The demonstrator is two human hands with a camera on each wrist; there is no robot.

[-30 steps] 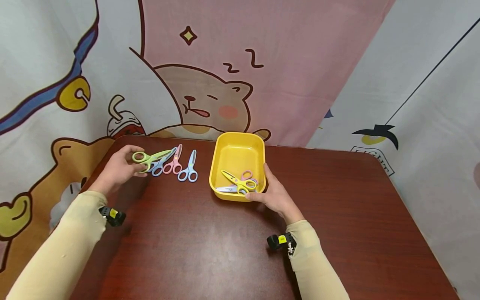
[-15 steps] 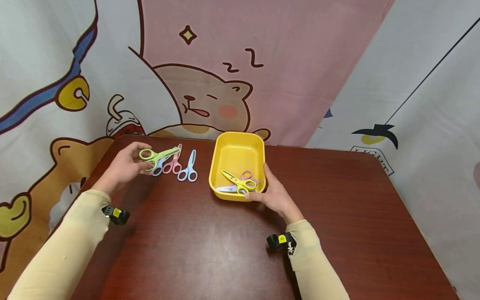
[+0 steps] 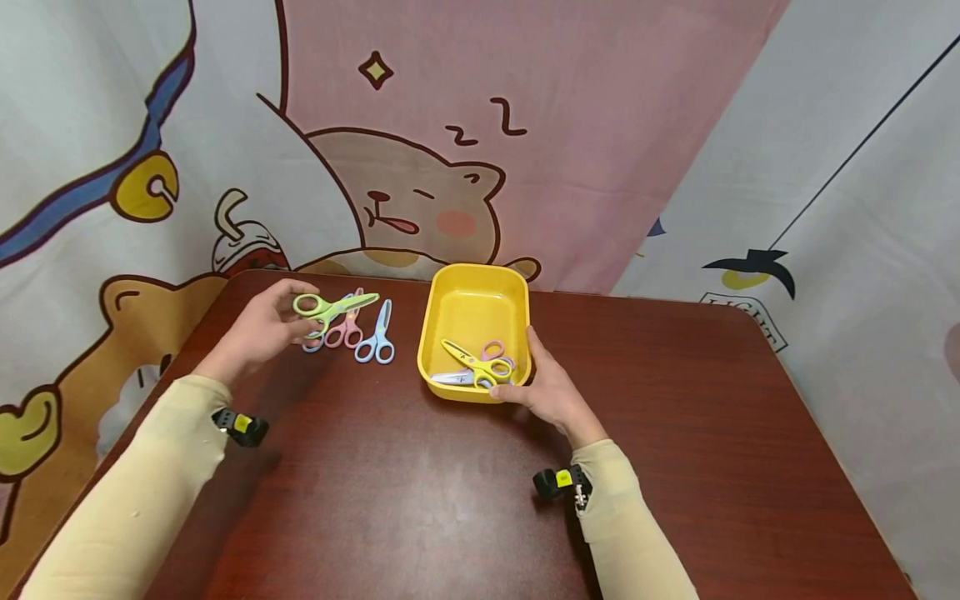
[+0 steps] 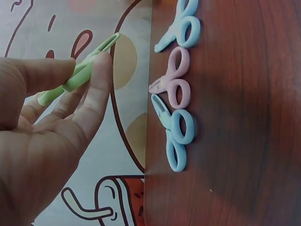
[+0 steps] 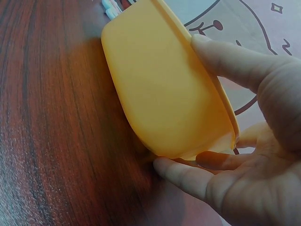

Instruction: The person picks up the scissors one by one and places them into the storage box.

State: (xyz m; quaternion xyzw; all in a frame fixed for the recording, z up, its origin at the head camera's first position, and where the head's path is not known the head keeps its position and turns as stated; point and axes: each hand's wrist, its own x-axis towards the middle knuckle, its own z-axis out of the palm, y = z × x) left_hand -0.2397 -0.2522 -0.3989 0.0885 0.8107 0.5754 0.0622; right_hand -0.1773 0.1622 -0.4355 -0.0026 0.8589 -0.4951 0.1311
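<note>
At the far left of the table point(image 3: 420, 500), the left hand point(image 3: 262, 329) grips the green scissors point(image 3: 333, 306) by the handle end, thumb and fingers curled round them, blades pointing right. Against the earlier pictures, the hand has lifted them off the row and carried them rightward, so they now hang in the air over the remaining scissors rather than lying beside them. Judging from that drift, the green pair is on its way toward the tray, roughly a third of the gap covered.

Below and just right of the hand, three scissors have not moved: a blue pair point(image 4: 178, 136) partly hidden in the head view, a pink pair point(image 3: 347, 327) and a second blue pair point(image 3: 377, 335), side by side (in the left wrist view they lie in a neat line along the table's edge).

Further right sits the yellow tray point(image 3: 474, 287), already holding yellow scissors point(image 3: 480, 364) with a pink pair point(image 3: 495, 350) under them and something white beside them that I cannot identify. The right hand point(image 3: 546, 387) clasps the tray's near right corner as before, thumb on the rim and fingers under the wall, steadying it.
</note>
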